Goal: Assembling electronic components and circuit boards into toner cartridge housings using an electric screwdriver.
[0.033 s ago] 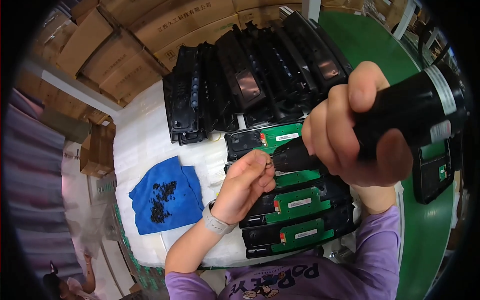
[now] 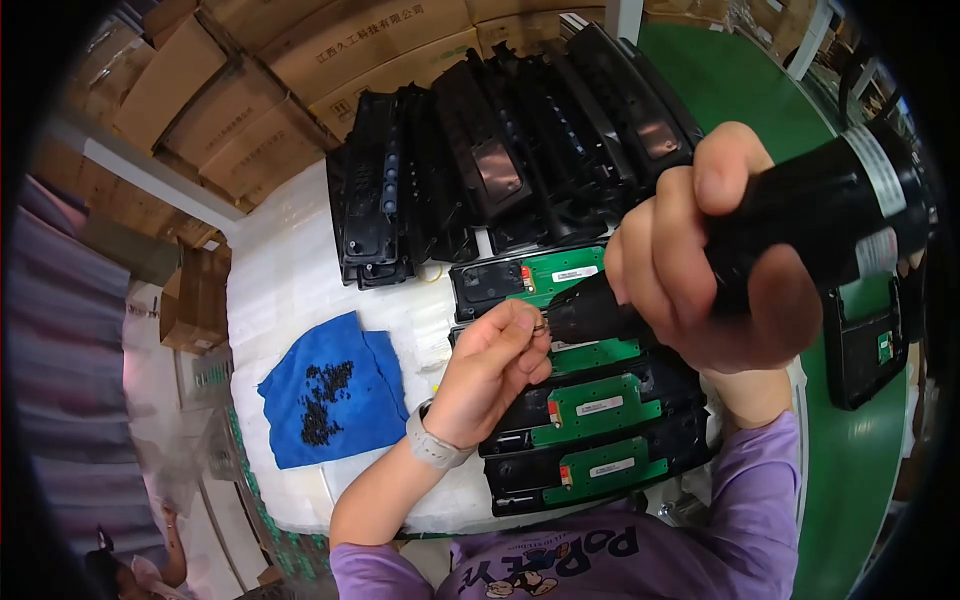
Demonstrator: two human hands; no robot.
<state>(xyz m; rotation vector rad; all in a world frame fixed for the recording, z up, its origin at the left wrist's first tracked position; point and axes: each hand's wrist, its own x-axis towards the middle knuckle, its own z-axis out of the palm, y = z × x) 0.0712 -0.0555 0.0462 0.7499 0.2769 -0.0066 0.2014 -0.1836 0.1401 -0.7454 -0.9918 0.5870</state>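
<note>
My right hand (image 2: pixel 680 260) is wrapped round a black electric screwdriver (image 2: pixel 800 210), its nose pointing left. At that nose, the fingers of my left hand (image 2: pixel 490 360) are closed in a pinch on the thin metal bit (image 2: pixel 541 325). Whether a screw sits there too, the fingertips hide. Under both hands lies a row of black plastic housings (image 2: pixel 500 287) with green circuit boards (image 2: pixel 600 408). Part of the row is covered by my hands and the tool. Left of my left wrist, small black screws (image 2: pixel 325 405) lie heaped on a blue cloth (image 2: pixel 285 430).
Several black plastic housings (image 2: pixel 490 150) stand packed at the back of the white-covered table (image 2: pixel 270 270). Cardboard boxes (image 2: pixel 240 120) are stacked behind. To the right runs a green surface (image 2: pixel 720 70) with another black housing (image 2: pixel 860 370). Another person (image 2: pixel 140 570) is at lower left.
My right hand and the electric screwdriver have shifted very slightly to the left. My left hand keeps its pinch at the same place.
</note>
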